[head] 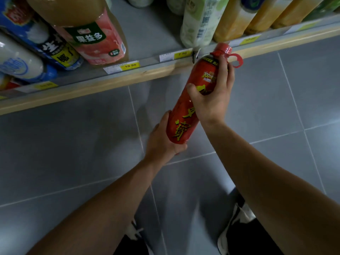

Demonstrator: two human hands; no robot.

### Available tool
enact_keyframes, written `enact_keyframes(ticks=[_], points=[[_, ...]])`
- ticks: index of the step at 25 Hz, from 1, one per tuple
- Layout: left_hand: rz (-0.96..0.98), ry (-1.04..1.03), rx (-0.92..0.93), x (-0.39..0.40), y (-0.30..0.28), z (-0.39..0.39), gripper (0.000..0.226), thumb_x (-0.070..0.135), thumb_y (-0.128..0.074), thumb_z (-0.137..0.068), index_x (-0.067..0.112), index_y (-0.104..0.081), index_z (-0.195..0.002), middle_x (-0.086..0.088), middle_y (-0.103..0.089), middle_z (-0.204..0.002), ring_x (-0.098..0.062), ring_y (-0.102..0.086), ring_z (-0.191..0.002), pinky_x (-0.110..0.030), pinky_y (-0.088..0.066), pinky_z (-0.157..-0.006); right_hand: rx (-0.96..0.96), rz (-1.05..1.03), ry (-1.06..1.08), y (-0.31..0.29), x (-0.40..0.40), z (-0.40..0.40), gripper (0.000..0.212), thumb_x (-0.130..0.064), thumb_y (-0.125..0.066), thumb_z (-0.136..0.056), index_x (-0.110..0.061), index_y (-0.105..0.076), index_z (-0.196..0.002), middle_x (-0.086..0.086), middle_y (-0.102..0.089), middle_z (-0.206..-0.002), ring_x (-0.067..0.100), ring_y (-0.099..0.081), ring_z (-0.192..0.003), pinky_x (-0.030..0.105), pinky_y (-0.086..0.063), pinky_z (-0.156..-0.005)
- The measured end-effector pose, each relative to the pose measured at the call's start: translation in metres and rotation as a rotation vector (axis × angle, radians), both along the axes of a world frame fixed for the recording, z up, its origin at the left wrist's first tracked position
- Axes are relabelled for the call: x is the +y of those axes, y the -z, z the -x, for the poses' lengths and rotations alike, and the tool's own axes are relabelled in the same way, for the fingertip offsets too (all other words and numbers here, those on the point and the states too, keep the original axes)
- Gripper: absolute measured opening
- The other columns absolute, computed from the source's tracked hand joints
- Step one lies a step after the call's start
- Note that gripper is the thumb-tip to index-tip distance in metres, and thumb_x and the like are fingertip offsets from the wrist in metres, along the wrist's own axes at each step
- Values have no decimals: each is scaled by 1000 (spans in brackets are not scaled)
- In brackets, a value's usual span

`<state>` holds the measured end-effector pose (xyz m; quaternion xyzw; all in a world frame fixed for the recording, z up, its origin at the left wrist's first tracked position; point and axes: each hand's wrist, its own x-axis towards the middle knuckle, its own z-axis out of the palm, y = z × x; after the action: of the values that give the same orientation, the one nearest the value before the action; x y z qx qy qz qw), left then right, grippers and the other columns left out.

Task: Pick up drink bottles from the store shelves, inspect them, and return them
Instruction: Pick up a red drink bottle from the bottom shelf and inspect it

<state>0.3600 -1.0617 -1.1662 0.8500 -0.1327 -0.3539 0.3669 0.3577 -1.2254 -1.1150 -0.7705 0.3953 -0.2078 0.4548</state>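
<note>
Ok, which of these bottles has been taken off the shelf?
The red bottle with the red cap: the left hand cups its base and the right hand grips its upper body. Every other bottle stands on the shelf.

The right hand (211, 96) covered the middle of the red bottle (185, 116), hiding part of its yellow lettering, while the left hand (161, 142) concealed its base. The shelf bottles, among them the pink-labelled bottle (95, 37) and the pale green bottle (200, 21), were cut off at the top edge. Small print on the price tags (121, 67) was too blurred to read, and both shoes (237, 223) were partly hidden behind the forearms.
</note>
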Motion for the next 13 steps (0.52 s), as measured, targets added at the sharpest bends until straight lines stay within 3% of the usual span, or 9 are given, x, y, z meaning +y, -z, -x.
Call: enact_keyframes(ticks=[4, 8, 10, 13], points=[[-164, 56, 12, 36, -107, 22, 109, 42, -89, -51, 39, -31, -143, 6, -61, -119, -16, -64, -103, -35, -57, -85, 77, -143, 80, -85, 32, 30, 93, -27, -76, -78, -32, -24, -154, 4, -24, -157, 11, -46, -123, 15, -47, -90], [-219, 114, -37, 82, -281, 36, 101, 34, -88, -53, 33, -37, -140, 1, -64, -107, -22, -65, -94, -28, -46, -73, 88, -216, 171, -248, 78, 52, 94, -24, -77, -78, -28, -23, -156, 4, -31, -154, 8, -49, -115, -2, -41, -74], [-213, 154, -54, 107, -368, 41, 98, 35, -88, -52, 33, -39, -137, 1, -64, -103, -22, -65, -90, -28, -46, -71, 56, -236, 235, -335, 102, 65, 93, -21, -76, -78, -27, -25, -155, 5, -32, -152, 5, -47, -113, -5, -39, -74], [-220, 211, -123, 140, -474, 48, 100, 41, -84, -50, 35, -35, -138, -2, -63, -106, -27, -66, -91, -39, -57, -75, -31, -247, 308, -446, 136, 83, 92, -21, -76, -77, -25, -26, -155, 5, -34, -150, 8, -46, -121, -2, -39, -82]])
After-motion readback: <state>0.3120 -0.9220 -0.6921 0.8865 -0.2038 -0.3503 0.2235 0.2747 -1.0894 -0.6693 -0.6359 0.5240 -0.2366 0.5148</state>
